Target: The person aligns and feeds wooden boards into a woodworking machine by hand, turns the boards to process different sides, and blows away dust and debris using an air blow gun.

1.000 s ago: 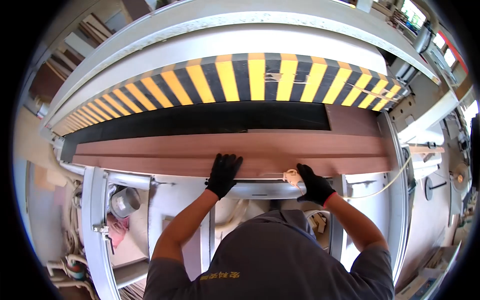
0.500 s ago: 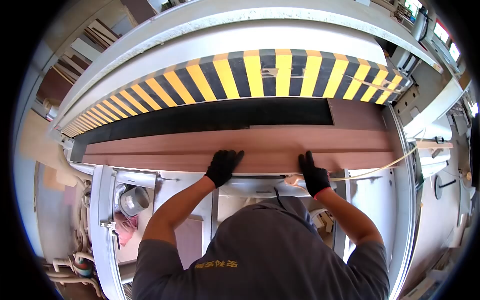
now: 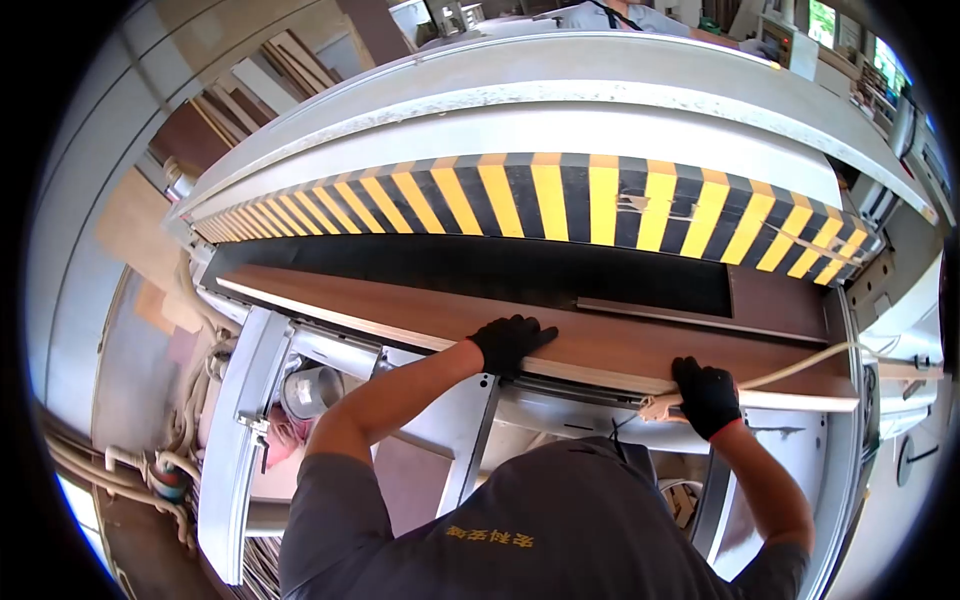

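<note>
A long reddish-brown board (image 3: 620, 352) lies across the machine bed, its pale near edge facing me. My left hand (image 3: 512, 344), in a black glove, rests on the board near its middle, fingers and thumb spread over the top face. Farther right, my gloved right hand (image 3: 707, 397) grips the near edge with bent fingers; its underside is hidden. Behind the board, a narrow brown strip (image 3: 690, 318) and a darker brown piece (image 3: 778, 303) lie on the black bed (image 3: 480, 268).
A yellow-and-black striped beam (image 3: 550, 200) spans the machine behind the bed. A pale cord (image 3: 800, 366) runs right from my right hand. A grey bucket (image 3: 312, 391) stands below left, beside hoses (image 3: 190, 400). Another person (image 3: 630, 18) is beyond the machine.
The seam between two long brown surfaces no longer shows; the near board now covers it, with its pale edge exposed. My view has swung left and tilted up.
</note>
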{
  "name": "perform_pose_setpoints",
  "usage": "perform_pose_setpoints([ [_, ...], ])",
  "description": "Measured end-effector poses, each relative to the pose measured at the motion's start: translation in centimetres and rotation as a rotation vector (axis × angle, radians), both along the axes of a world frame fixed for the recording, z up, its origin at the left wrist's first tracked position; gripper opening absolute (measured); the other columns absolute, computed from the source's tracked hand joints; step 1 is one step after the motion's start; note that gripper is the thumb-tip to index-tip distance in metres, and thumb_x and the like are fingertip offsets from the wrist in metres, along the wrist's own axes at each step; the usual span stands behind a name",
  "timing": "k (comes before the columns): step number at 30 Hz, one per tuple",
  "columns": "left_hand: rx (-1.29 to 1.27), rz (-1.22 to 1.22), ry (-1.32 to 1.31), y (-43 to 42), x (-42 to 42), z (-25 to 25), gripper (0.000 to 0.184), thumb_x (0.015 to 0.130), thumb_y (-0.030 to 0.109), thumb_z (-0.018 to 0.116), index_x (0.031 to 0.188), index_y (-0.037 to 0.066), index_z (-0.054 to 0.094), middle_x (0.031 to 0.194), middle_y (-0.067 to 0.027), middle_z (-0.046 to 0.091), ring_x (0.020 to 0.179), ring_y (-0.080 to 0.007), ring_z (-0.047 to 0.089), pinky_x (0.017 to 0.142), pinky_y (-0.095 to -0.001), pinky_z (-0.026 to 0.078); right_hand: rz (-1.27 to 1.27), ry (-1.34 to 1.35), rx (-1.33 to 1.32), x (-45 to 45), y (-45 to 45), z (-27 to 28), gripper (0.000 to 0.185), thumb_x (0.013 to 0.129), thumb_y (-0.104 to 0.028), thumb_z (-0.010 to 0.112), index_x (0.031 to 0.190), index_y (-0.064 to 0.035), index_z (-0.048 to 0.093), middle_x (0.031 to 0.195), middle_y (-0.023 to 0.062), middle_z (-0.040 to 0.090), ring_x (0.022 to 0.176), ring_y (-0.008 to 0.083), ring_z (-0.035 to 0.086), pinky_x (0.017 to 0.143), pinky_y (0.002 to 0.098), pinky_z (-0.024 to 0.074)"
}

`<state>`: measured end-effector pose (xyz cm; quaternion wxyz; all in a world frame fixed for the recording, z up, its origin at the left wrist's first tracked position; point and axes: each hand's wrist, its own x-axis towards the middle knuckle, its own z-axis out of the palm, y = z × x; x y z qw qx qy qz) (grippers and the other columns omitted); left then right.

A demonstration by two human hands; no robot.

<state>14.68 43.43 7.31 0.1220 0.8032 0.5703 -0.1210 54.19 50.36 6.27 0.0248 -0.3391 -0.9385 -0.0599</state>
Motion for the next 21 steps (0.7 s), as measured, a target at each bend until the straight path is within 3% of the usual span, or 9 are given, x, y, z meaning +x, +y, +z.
perform_pose_setpoints([
  [3,-0.063,-0.011,-0.014,-1.5,0.0,-0.2,0.095,0.071,0.015,0.084,0.154,0.012,0.038,0.135,-0.02,0.054,0.117,-0.0403,0.056,0.099,-0.047,0.05,-0.021,-0.017,-0.063,0.3,-2.2,0.5,0.03,0.083,-0.013,0.064,0.112,-0.011,0.056,0.097,0.0105,0.062,0.08,0.0286,0.071,0.068,0.0433,0.0557],
  [13,0.046,-0.028,-0.042,-3.9,0.0,-0.3,0.093,0.068,0.014,0.083,0.151,0.013,0.042,0.126,-0.018,0.056,0.112,-0.0382,0.058,0.096,-0.0467,0.051,-0.115,-0.077,-0.054,0.1,-5.2,1.6,0.038,0.081,-0.012,0.066,0.117,-0.0123,0.055,0.101,0.0089,0.06,0.078,0.0259,0.07,0.065,0.0405,0.0551],
  [15,0.032,-0.034,-0.066,-4.5,-0.1,-0.3,0.092,0.068,0.013,0.083,0.15,0.013,0.042,0.125,-0.0178,0.056,0.11,-0.0384,0.058,0.095,-0.0468,0.051,-0.088,-0.05,-0.057,0.1,-5.6,2.1,0.045,0.078,-0.015,0.068,0.121,-0.0113,0.058,0.103,0.0102,0.061,0.078,0.0288,0.068,0.067,0.0438,0.0537],
  [19,0.144,-0.015,-0.1,-5.5,0.3,-1.4,0.087,0.067,0.01,0.08,0.147,0.011,0.046,0.122,-0.0168,0.058,0.106,-0.0377,0.059,0.091,-0.0468,0.05,-0.084,-0.062,0.0,0.5,-6.1,0.6,0.041,0.078,-0.015,0.069,0.118,-0.0122,0.056,0.102,0.0088,0.06,0.078,0.0253,0.069,0.065,0.0408,0.0549],
  [21,0.208,-0.006,-0.104,-5.9,0.4,-1.7,0.085,0.067,0.009,0.079,0.146,0.011,0.047,0.12,-0.0164,0.058,0.105,-0.0372,0.059,0.09,-0.0469,0.049,-0.069,-0.001,0.051,1.2,-6.2,-0.7,0.049,0.077,-0.015,0.071,0.123,-0.012,0.057,0.112,0.0113,0.062,0.077,0.0273,0.069,0.067,0.0402,0.0556],
])
